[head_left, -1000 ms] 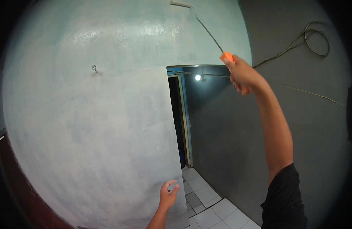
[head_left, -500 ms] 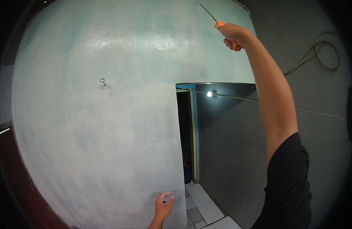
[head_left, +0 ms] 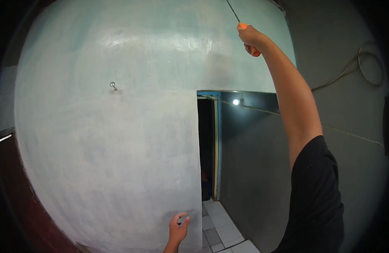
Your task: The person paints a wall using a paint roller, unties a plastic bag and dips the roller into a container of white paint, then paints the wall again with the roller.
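My right hand [head_left: 251, 40] is raised at the upper right, its fingers wrapped round the orange handle [head_left: 242, 26] of a paint roller. The roller's thin metal rod [head_left: 233, 11] runs up and left out of the frame, so its head is out of view. Low in the view, my left hand [head_left: 178, 227] is empty, thumb and fingers apart in a curve, close to the wall [head_left: 131, 160]. That wall is pale white below and light green above, with a wet shine near the top.
A metal hook [head_left: 113, 86] sticks out of the wall. Right of it are a doorway with a blue frame [head_left: 218, 147], a lit bulb [head_left: 236, 102], a dark grey wall [head_left: 257, 168] and floor tiles [head_left: 222, 221]. A looped cable [head_left: 359, 67] hangs at the right.
My right hand has risen with the roller, whose head has left the top of the view. The camera view has shifted, with the doorway now lower and farther right. My left hand stays open.
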